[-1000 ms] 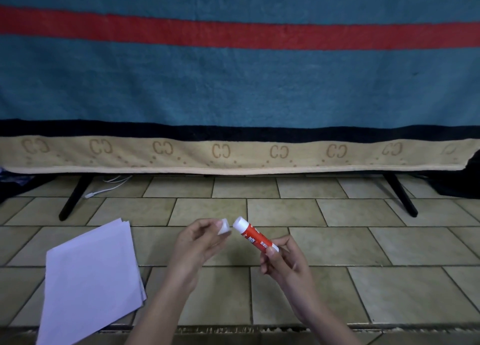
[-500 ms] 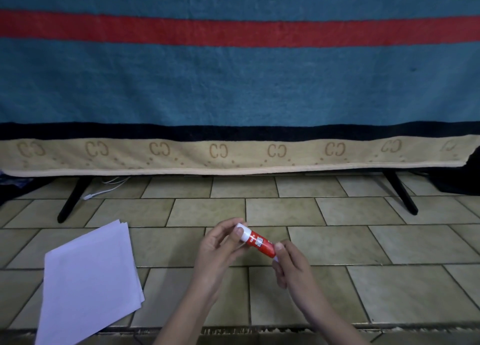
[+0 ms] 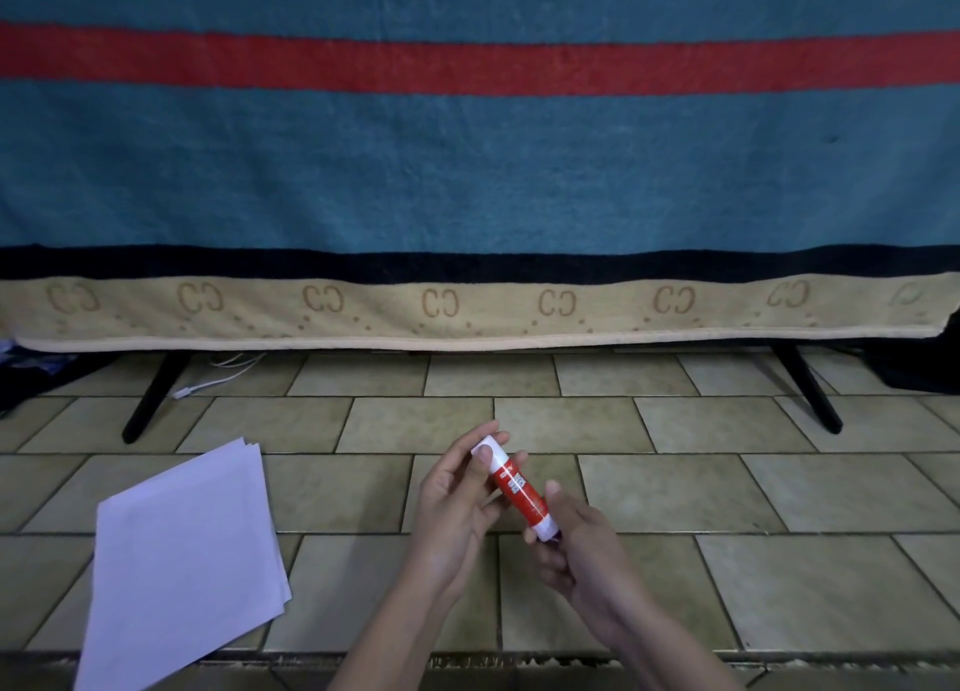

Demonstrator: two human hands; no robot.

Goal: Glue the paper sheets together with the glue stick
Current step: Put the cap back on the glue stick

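A red glue stick (image 3: pixel 519 488) with white ends is held slanted above the tiled floor, its capped end up and to the left. My left hand (image 3: pixel 457 503) pinches the white cap (image 3: pixel 488 448) with thumb and fingers. My right hand (image 3: pixel 576 555) grips the stick's lower end. A stack of white paper sheets (image 3: pixel 182 560) lies on the floor at the lower left, apart from both hands.
A blue blanket (image 3: pixel 467 170) with a red stripe and a beige border hangs across the back over a frame with black legs (image 3: pixel 150 399) (image 3: pixel 810 394). A white cable (image 3: pixel 218 373) lies under it at the left. Beige tiles (image 3: pixel 727 482) cover the floor.
My left hand held the white cap apart from the stick. It has brought the cap onto the stick's top end. Both hands have shifted slightly lower and to the right.
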